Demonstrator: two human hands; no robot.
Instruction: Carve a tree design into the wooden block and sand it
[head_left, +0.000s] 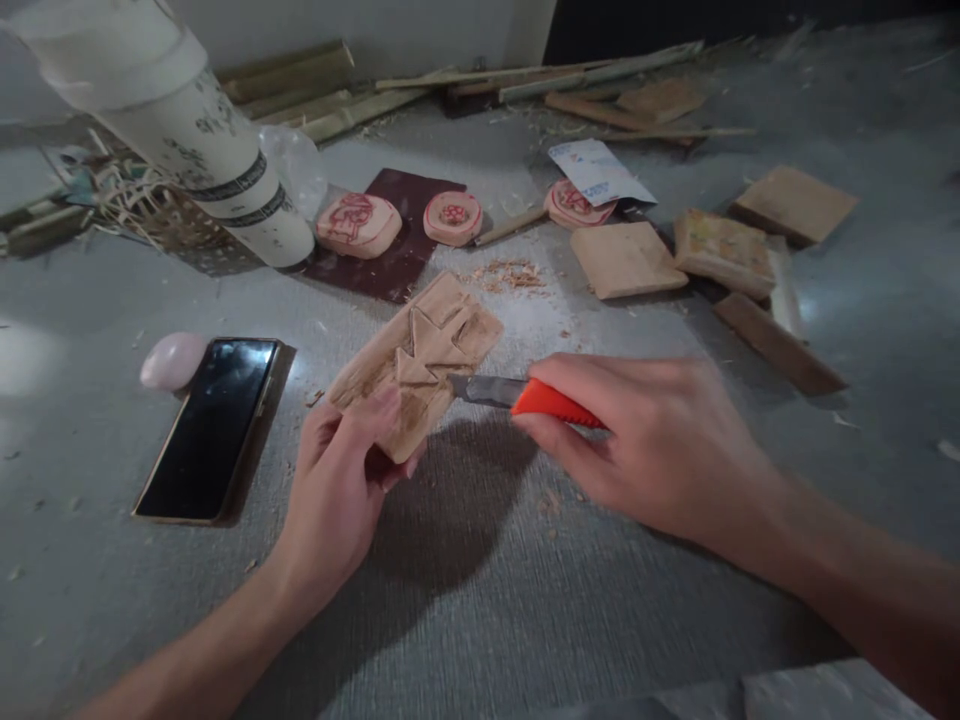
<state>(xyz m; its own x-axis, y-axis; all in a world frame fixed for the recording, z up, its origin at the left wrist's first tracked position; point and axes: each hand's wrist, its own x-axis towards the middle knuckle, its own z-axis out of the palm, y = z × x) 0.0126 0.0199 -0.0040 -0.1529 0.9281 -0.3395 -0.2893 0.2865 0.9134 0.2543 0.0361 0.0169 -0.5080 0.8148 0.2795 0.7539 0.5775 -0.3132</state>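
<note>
My left hand [341, 480] grips the near end of a flat wooden piece [420, 360] carved with a raised star shape, holding it tilted above the grey surface. My right hand [652, 440] is closed around a knife with an orange handle [551, 402]. Its metal blade [480, 390] touches the right edge of the wooden piece beside the star.
A dark phone [210, 425] lies at the left next to a pink stone [172, 360]. Round carved wooden discs [358, 224] with red drawings sit on brown sandpaper [397, 265]. Square wooden blocks [626, 258] lie at the right, bamboo strips [525, 80] at the back, a white cylinder [187, 120] at upper left.
</note>
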